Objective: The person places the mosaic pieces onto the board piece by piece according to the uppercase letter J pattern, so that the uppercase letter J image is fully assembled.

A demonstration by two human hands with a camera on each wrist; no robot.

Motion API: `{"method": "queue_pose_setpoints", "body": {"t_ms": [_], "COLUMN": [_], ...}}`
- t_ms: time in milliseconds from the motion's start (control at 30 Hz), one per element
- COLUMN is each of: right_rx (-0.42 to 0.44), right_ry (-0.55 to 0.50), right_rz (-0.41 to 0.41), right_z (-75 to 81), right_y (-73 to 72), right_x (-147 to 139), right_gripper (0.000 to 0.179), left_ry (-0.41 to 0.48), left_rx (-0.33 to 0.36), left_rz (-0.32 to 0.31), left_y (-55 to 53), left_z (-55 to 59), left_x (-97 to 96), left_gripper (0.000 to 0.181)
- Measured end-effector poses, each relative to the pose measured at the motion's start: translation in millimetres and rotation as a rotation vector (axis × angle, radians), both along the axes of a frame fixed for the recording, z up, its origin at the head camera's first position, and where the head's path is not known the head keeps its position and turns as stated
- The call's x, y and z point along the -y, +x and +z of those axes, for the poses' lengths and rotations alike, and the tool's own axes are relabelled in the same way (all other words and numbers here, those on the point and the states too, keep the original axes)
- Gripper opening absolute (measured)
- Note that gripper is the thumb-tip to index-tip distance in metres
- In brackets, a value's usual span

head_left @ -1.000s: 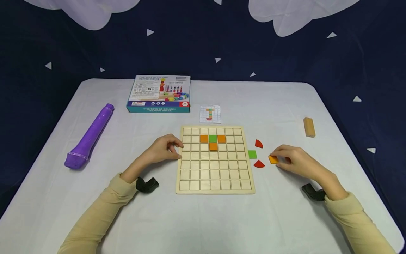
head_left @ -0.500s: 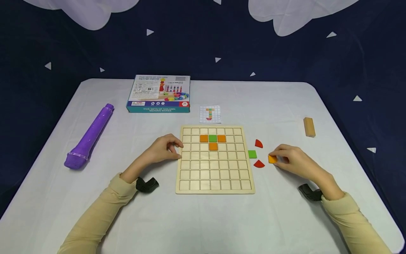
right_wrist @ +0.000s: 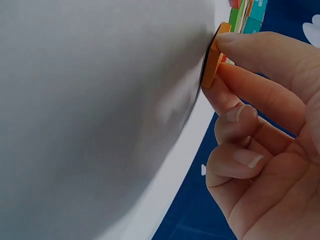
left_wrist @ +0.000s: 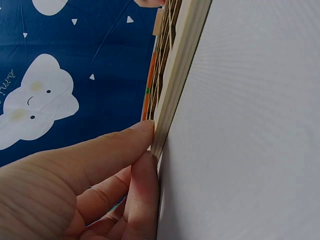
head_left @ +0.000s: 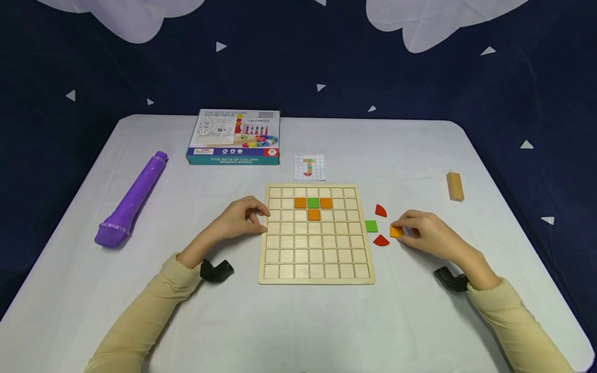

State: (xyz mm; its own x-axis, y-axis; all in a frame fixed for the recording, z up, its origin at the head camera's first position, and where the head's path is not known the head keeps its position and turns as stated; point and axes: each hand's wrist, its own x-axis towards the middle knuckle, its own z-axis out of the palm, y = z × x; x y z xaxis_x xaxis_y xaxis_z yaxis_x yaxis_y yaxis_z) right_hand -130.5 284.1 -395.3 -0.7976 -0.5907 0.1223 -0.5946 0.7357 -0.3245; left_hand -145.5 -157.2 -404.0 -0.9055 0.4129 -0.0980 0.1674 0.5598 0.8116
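The right hand (head_left: 431,235) pinches an orange square tile (head_left: 396,231) between thumb and fingers, right of the board. In the right wrist view this tile (right_wrist: 216,55) is tilted close over the white tabletop. The left hand (head_left: 240,220) holds the left edge of a wooden grid board (head_left: 309,281) with thumb and forefinger; the left wrist view shows both fingertips at the board's rim (left_wrist: 175,85). On the grid, a green tile (head_left: 313,203) sits between two orange tiles, with another orange tile (head_left: 314,214) below it.
Beside the board's right edge lie a green square (head_left: 371,226) and two red quarter-circle pieces (head_left: 381,241). A pattern card (head_left: 309,167) and a toy box (head_left: 233,137) are behind the board. A purple microphone (head_left: 132,199) lies left, a wooden block (head_left: 455,186) right.
The right hand has moved left toward the board with the orange tile, which slid from near the hand's first spot toward the red pieces. The left hand has stayed in place.
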Motion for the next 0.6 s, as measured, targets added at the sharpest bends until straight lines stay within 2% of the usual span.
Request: {"method": "queue_pose_setpoints", "body": {"t_ms": [333,600], "right_rx": [-0.01,0.046], "right_ry": [-0.011,0.035], "right_rz": [0.068,0.049], "right_z": [0.7,2.1], "right_y": [-10.7,-18.0], "right_x": [21,39], "right_gripper": [0.019,0.022], "left_ry": [-0.005,0.007], "left_rx": [-0.003,-0.009], "left_rz": [0.0,-0.008], "left_y": [0.0,-0.9], "left_z": [-1.0,-3.6], "left_x": [0.2,0.7], "left_gripper": [0.032,0.032]}}
